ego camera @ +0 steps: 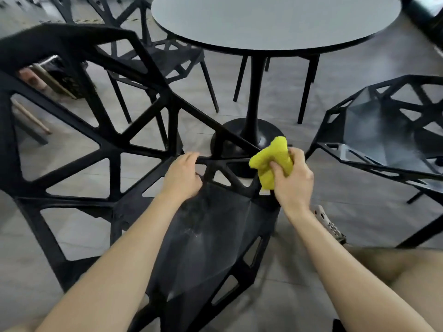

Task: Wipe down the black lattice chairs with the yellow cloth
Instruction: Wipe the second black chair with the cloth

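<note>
A black lattice chair (pixel 115 149) fills the left and centre of the view, with its dusty seat (pixel 206 236) just below my hands. My left hand (pixel 183 174) grips a thin bar at the seat's front edge. My right hand (pixel 293 180) is closed around a bunched yellow cloth (pixel 272 159), which touches the chair's front right corner. A second black lattice chair (pixel 383 130) stands to the right, its seat facing me. A third one (pixel 167 58) stands behind, by the table.
A round grey table (pixel 275 22) on a black pedestal with a round base (pixel 247 137) stands straight ahead. Black chair legs (pixel 305 89) show beneath it. Wooden items (pixel 43 82) lie at the far left. My knee (pixel 395 264) and a patterned shoe (pixel 330 224) are at the lower right.
</note>
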Action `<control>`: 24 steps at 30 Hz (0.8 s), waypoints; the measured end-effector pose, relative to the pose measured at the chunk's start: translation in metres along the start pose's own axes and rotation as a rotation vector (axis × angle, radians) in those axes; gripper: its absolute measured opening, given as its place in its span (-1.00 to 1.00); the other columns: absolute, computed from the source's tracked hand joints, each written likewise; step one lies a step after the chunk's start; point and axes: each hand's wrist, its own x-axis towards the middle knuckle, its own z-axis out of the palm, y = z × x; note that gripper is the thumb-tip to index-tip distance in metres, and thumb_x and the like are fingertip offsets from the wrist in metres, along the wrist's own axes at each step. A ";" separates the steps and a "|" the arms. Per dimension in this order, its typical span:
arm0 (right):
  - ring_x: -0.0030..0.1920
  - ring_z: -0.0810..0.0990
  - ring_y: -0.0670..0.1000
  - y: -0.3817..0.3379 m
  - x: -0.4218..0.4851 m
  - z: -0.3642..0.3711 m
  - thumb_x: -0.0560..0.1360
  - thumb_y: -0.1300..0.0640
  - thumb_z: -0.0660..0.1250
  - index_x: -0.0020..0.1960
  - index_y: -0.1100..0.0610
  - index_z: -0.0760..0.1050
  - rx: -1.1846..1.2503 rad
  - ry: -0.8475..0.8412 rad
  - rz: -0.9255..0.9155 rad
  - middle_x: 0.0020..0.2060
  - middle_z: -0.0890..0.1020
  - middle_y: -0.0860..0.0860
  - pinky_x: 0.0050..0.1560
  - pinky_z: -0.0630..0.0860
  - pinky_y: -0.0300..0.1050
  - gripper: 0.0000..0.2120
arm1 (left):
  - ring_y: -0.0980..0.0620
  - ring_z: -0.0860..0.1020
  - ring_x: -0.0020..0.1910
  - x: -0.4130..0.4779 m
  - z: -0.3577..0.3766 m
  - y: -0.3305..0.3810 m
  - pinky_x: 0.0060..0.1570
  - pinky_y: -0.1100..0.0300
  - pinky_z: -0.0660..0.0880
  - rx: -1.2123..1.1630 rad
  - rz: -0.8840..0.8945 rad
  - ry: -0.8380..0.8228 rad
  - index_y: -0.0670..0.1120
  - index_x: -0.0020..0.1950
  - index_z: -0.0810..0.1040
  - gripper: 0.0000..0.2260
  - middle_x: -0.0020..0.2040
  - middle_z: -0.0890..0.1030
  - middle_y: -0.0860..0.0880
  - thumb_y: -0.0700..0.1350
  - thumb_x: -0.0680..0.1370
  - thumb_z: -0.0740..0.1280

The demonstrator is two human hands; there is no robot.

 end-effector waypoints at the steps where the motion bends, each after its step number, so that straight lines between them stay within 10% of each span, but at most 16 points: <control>1: 0.27 0.57 0.13 -0.011 0.005 0.014 0.54 0.15 0.45 0.36 0.08 0.52 -0.052 -0.004 -0.187 0.23 0.64 0.04 0.33 0.47 0.11 -0.61 | -0.14 0.39 0.60 -0.003 -0.002 -0.015 0.59 -0.08 0.36 -0.005 -0.068 -0.013 -0.11 0.63 0.40 -0.41 0.61 0.44 -0.11 -0.27 0.57 0.32; 6: 0.16 0.48 0.22 -0.009 0.003 0.109 0.52 0.15 0.44 0.29 0.11 0.56 -0.580 -0.266 -0.790 0.14 0.54 0.10 0.22 0.44 0.17 -0.65 | -0.17 0.47 0.51 -0.009 -0.015 -0.077 0.48 -0.12 0.48 0.057 -0.221 -0.029 -0.08 0.63 0.41 -0.47 0.55 0.49 -0.09 -0.12 0.63 0.33; 11: 0.06 0.47 0.25 -0.022 -0.001 0.171 0.55 0.26 0.28 0.23 0.18 0.55 -0.667 -0.287 -0.798 0.07 0.56 0.15 0.09 0.43 0.17 -0.74 | -0.25 0.57 0.23 -0.006 -0.016 -0.117 0.20 -0.12 0.57 0.112 -0.298 -0.095 -0.15 0.33 0.52 -0.69 0.21 0.60 -0.14 -0.06 0.63 0.28; 16: 0.06 0.52 0.26 -0.082 -0.015 0.251 0.56 0.18 0.27 0.47 0.10 0.41 -0.605 -0.476 -0.839 0.07 0.57 0.15 0.01 0.47 0.21 -0.53 | -0.29 0.57 0.25 0.000 -0.011 -0.128 0.09 -0.11 0.55 0.059 -0.399 -0.220 -0.11 0.38 0.41 -0.65 0.28 0.59 -0.21 -0.18 0.59 0.30; 24: 0.00 0.45 0.26 -0.044 -0.004 0.189 0.46 0.21 0.34 0.16 0.09 0.56 -0.721 -0.522 -0.800 0.06 0.52 0.15 -0.12 0.45 0.14 -0.73 | -0.26 0.56 0.17 -0.001 -0.007 -0.134 0.07 -0.05 0.51 -0.074 -0.432 -0.222 -0.05 0.45 0.41 -0.58 0.24 0.57 -0.12 -0.23 0.58 0.26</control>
